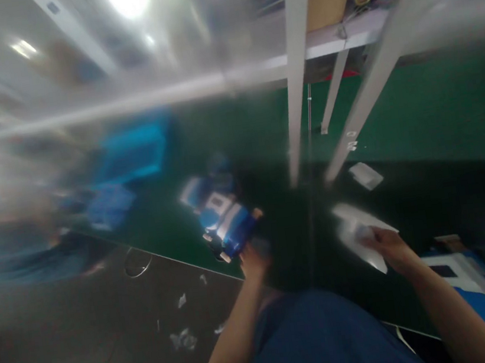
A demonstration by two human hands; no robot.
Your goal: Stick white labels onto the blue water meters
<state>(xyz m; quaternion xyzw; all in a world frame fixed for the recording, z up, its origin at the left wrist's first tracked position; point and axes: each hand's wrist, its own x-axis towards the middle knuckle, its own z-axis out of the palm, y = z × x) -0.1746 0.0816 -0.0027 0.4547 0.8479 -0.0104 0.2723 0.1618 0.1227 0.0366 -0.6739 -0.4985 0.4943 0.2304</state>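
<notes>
My left hand [255, 261] is at the near end of a blue-and-white device [229, 219] with small tan blocks at its corners. It appears to grip the device's edge, though blur and the device hide part of the fingers. To the right, my right hand [389, 247] is closed on a thin white sheet [361, 240], perhaps paper or plastic film, pinched at its near side. Beneath my right forearm lies a second blue-and-white device [465, 280], partly covered by the arm.
The green tabletop [451, 106] carries metal shelf posts [299, 67] and a small white piece [366, 176]. Farther left are a blue tray [131, 151] and a blurred blue item [110, 206]. Another person's sleeve [23, 252] is at far left. Clear scraps [183, 339] litter the floor.
</notes>
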